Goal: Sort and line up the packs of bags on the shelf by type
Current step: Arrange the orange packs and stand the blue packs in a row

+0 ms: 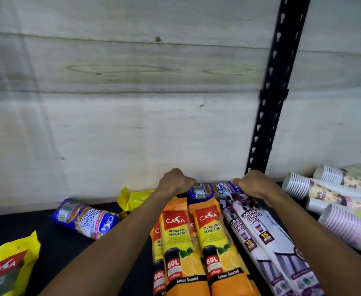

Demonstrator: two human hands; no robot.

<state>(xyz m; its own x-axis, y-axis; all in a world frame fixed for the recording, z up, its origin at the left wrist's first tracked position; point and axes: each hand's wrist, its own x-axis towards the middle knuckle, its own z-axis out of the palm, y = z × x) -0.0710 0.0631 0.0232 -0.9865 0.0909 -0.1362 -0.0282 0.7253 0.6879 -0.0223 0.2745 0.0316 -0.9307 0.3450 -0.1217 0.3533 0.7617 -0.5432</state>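
Both hands reach to the back of the dark shelf point(53, 248). My left hand point(176, 181) and my right hand point(252, 182) grip the two ends of a blue "Single Handle" pack point(212, 190) lying crosswise against the back wall. In front of it lie orange Casa garbage bag packs point(209, 242), lengthwise side by side. To their right lie white and purple drawstring bag packs point(258, 231). Another blue "Single Handle" pack point(85, 218) lies alone at the left. A yellow pack point(132, 198) sits behind my left forearm, and a yellow Casa pack point(11, 268) lies at the bottom left.
Sleeves of stacked paper cups point(324, 189) lie on the right side of the shelf. A black slotted upright point(269, 103) stands against the pale wooden back wall point(122, 114). Bare dark shelf shows between the left blue pack and the orange packs.
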